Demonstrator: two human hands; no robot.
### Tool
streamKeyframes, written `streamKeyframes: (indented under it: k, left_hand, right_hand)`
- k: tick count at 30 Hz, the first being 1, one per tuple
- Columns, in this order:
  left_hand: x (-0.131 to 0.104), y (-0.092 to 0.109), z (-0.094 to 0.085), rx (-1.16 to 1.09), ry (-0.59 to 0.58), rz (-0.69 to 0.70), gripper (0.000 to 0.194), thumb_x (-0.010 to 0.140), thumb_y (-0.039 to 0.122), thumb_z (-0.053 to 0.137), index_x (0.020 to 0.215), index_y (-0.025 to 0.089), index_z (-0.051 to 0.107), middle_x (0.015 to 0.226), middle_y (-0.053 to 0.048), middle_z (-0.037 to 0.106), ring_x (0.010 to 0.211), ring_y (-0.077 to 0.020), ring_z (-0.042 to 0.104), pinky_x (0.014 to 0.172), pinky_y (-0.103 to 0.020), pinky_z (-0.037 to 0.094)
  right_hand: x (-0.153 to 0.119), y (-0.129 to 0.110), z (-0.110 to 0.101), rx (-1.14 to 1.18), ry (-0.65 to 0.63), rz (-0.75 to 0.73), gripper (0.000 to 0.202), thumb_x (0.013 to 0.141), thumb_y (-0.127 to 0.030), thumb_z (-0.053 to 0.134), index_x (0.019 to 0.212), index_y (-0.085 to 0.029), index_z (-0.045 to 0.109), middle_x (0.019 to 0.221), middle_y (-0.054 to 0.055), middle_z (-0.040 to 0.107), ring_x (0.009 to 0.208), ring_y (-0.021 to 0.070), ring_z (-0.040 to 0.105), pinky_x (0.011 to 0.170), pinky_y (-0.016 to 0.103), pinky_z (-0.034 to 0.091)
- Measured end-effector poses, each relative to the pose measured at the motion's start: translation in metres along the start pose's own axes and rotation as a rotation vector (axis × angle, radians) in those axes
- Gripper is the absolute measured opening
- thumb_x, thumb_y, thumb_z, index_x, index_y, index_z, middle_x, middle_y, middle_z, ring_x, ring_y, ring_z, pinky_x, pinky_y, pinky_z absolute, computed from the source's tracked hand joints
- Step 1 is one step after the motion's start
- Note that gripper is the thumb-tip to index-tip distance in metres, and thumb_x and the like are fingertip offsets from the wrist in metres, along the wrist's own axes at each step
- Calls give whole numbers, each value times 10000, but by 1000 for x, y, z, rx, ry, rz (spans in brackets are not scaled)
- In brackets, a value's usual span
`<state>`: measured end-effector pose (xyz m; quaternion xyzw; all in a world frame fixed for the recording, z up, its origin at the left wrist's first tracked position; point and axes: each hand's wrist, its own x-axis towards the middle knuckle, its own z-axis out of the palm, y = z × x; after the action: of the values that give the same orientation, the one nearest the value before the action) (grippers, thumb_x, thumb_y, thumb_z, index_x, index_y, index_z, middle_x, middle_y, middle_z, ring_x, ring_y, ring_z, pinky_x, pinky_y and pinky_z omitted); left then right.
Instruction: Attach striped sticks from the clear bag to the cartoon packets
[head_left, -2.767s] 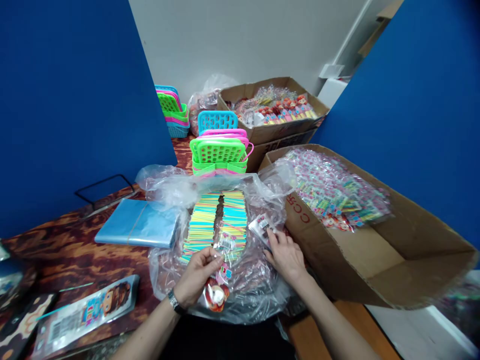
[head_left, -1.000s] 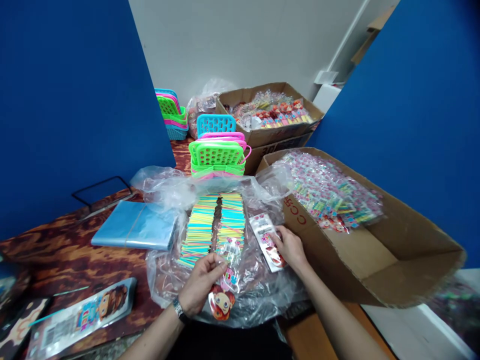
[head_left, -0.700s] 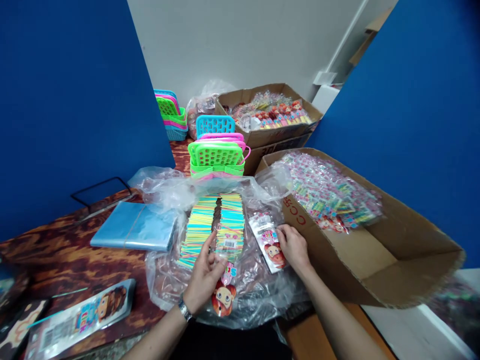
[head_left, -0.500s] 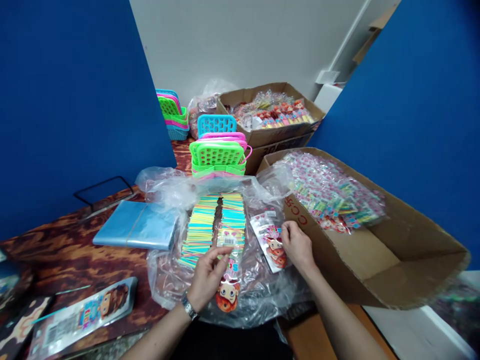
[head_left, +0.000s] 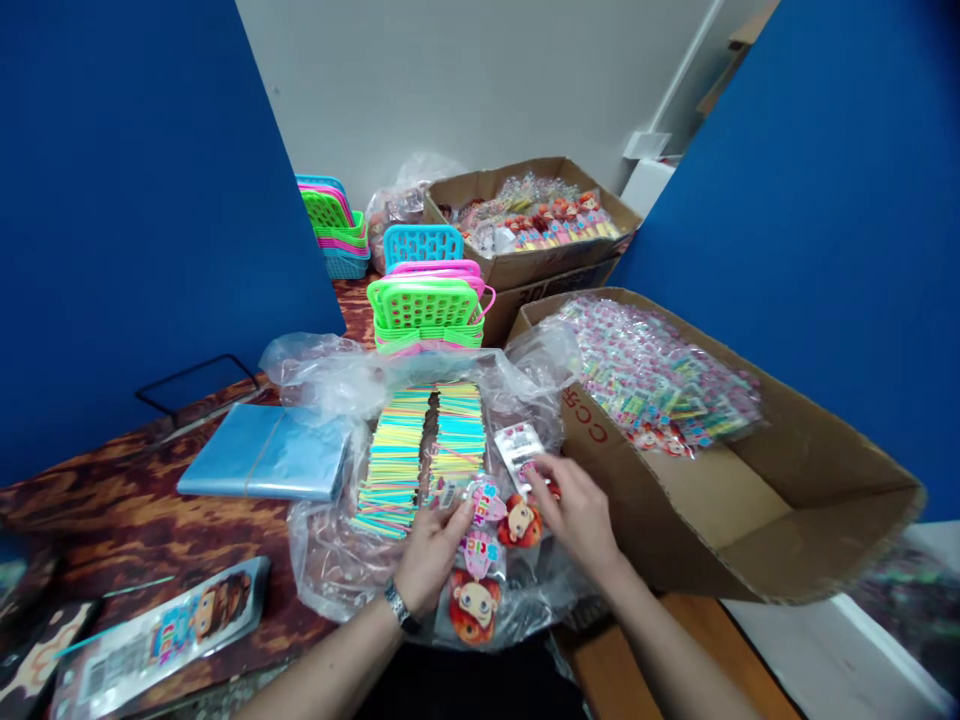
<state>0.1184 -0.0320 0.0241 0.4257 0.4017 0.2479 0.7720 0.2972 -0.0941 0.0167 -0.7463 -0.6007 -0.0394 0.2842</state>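
Observation:
My left hand (head_left: 433, 552) grips two clear printed bags with its thumb on top. One bag (head_left: 474, 605) hangs towards me, showing a red-haired cartoon face; the other (head_left: 520, 520) sticks out to the right beside it. My right hand (head_left: 581, 510) bends its fingers over a stack of the same printed bags (head_left: 517, 445), pinching at the printed part; its fingers partly hide the stack. Just beyond my left hand, two rows of thin coloured sticks (head_left: 394, 455) lie on a crumpled clear plastic sheet (head_left: 330, 570).
On the right stands a cardboard box (head_left: 675, 510) holding many filled packets (head_left: 660, 375). Behind are nested green and pink baskets (head_left: 427, 305) and another filled box (head_left: 540, 265). Left lie blue plastic bags (head_left: 262, 455) and a printed bag (head_left: 172, 630). Blue panels (head_left: 150, 200) flank the table.
A second printed bag now lies in my left hand beside the first. My right hand has moved left over the stack, closer to my left hand. The view has shifted slightly.

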Motion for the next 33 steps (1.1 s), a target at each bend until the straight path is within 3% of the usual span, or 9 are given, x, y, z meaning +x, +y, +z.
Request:
streamKeyframes:
  k: [2, 5, 8, 12, 17, 20, 23, 27, 33]
  left_hand:
    - [0, -2, -8, 111, 3, 24, 357, 675, 468, 656, 554, 137, 596, 505, 5, 518, 500, -116, 442, 496, -232, 330]
    - [0, -6, -14, 205, 41, 59, 394, 647, 462, 679, 490, 137, 521, 461, 39, 424, 458, -76, 341, 458, -213, 257]
    - [1, -10, -17, 246, 53, 51, 377, 651, 459, 676, 541, 129, 529, 500, 39, 435, 482, -72, 336, 462, -203, 254]
    - [4, -14, -21, 318, 32, 65, 383, 690, 475, 631, 558, 132, 524, 506, 45, 414, 486, -74, 326, 464, -203, 258]
    - [11, -18, -18, 335, 8, 107, 369, 715, 479, 600, 588, 137, 541, 534, 37, 444, 512, -91, 365, 495, -209, 282]
    - [11, -18, -13, 216, 0, 63, 328, 709, 441, 621, 606, 138, 548, 556, 33, 468, 531, -96, 389, 511, -212, 305]
    - [3, -13, -9, -43, -15, -10, 258, 650, 364, 683, 626, 138, 561, 613, 18, 508, 588, -112, 451, 561, -221, 356]
    - [-8, -6, -10, -293, -161, -93, 250, 606, 323, 718, 742, 155, 591, 704, -1, 552, 650, -137, 514, 626, -248, 402]
    - [1, -8, -16, -29, -59, 57, 387, 721, 491, 609, 600, 159, 449, 557, 58, 389, 509, -72, 340, 507, -200, 291]
  right_hand:
    - [9, 29, 12, -139, -89, 222, 378, 798, -391, 534, 1087, -148, 522, 922, 116, 614, 828, 220, 590, 708, 317, 451]
    - [16, 58, 30, -153, -211, 395, 465, 757, -398, 566, 1125, -124, 488, 845, 86, 628, 754, 210, 606, 651, 292, 436]
    - [17, 66, 34, -120, -194, 430, 345, 795, -330, 505, 1082, -140, 516, 736, 38, 636, 682, 185, 613, 620, 269, 422]
    - [19, 59, 19, -157, -115, 391, 249, 848, -269, 400, 970, -158, 587, 896, 95, 651, 783, 199, 618, 704, 295, 435]
    - [10, 18, -7, -136, 33, 135, 264, 887, -269, 375, 972, -171, 605, 904, 95, 650, 809, 186, 616, 743, 282, 468]
    - [-7, -21, -13, -203, 5, -176, 258, 877, -201, 415, 1050, -194, 606, 883, 97, 661, 789, 183, 618, 740, 281, 482]
    - [-20, -50, -10, -180, 27, -458, 300, 862, -131, 410, 1097, -176, 591, 910, 110, 668, 847, 202, 623, 777, 312, 499]
    - [-26, -65, -5, -190, 49, -487, 319, 851, -119, 413, 1119, -157, 582, 927, 119, 670, 903, 217, 624, 783, 337, 519]
    - [-20, -64, -14, 55, -40, -450, 260, 839, -144, 481, 1079, -170, 577, 936, 87, 664, 875, 177, 620, 798, 295, 507]
